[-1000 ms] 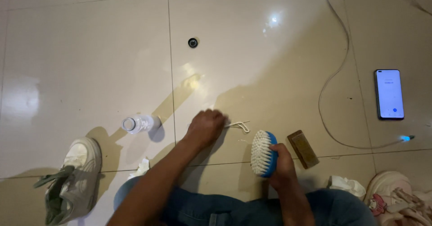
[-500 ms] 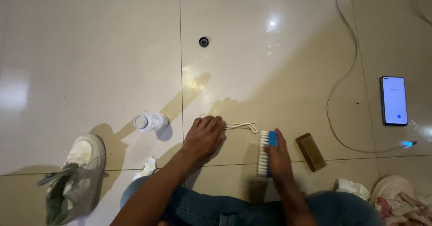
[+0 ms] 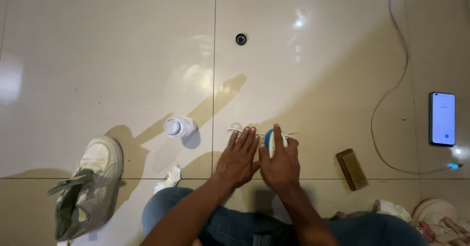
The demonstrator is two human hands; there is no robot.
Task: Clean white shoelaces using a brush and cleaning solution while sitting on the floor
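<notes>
White lace (image 3: 236, 130) under left hand (image 3: 240, 157), right hand (image 3: 280, 163) gripping brush (image 3: 270, 140)

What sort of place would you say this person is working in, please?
Probably a home floor: glossy cream floor tiles, a phone charging on a cable, a lone white sneaker lying beside the seated person.
</notes>
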